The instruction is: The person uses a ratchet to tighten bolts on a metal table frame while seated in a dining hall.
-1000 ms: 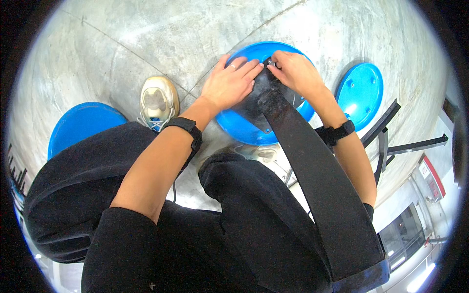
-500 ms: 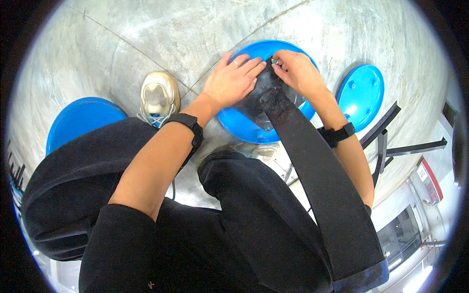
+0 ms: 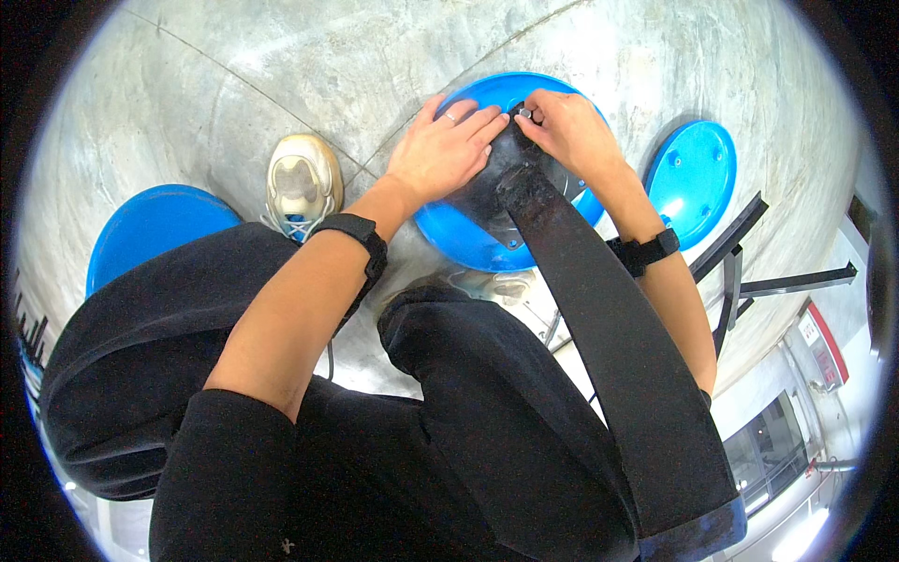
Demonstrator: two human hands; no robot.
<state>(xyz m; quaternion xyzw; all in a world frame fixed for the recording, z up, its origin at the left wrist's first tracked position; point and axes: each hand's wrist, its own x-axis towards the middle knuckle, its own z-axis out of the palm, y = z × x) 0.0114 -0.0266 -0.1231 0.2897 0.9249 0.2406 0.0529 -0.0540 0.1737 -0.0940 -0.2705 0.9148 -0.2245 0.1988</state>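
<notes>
A round blue disc [image 3: 454, 245] lies on the floor ahead of me, with a black metal plate [image 3: 501, 208] on it. From the plate a wide black bar [image 3: 623, 347] runs back toward me, past my right leg, ending in a blue edge. My left hand [image 3: 449, 148] rests on the left side of plate and disc, fingers stretched out. At the plate's far edge, my right hand [image 3: 573, 133] pinches a small silver bolt [image 3: 524, 114] between thumb and fingers. The bolt's lower end is hidden.
A smaller blue oval disc [image 3: 693, 178] with holes lies at the right. Beside it stands a black metal frame [image 3: 735, 272]. Another blue disc [image 3: 154, 229] is at my left, partly behind my leg. My light shoe [image 3: 302, 183] is near the large disc.
My right fingers have shifted slightly around the bolt, whose round silver top now shows more. My left hand stays in nearly the same place; the disc looks unmoved.
</notes>
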